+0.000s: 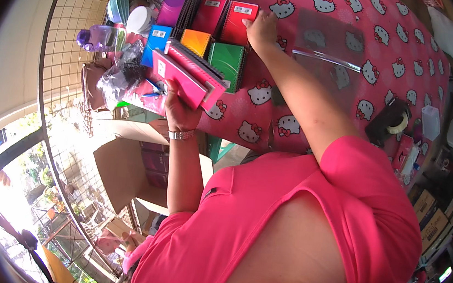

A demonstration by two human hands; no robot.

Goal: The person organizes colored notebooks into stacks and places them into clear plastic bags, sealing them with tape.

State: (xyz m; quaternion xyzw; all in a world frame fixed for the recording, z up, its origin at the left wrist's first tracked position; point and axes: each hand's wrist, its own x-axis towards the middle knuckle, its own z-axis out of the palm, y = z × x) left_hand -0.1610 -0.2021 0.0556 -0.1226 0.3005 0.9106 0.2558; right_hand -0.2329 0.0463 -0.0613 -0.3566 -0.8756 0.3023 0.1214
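My left hand (181, 110) grips a bundle of pink spiral notebooks (180, 81), tilted above the table's near edge. At the far side, my right hand (261, 30) is closed on the right edge of a red notebook (240, 20), its thumb over the cover. Left of that one lie a dark red notebook (210, 15) and a stack of purple notebooks (174, 6). Nearer to me are a blue notebook (155, 43), an orange notebook (195, 41) and a green notebook (227, 61); the pink bundle partly covers this row.
A patterned pink cloth (289, 123) covers the table. A clear plastic sleeve (328, 44) lies on the right, with a tape dispenser (389, 121) beyond. Leftward are a purple-capped bottle (100, 38), a white tub (141, 20) and crumpled plastic (120, 78). An open cardboard box (118, 171) stands below.
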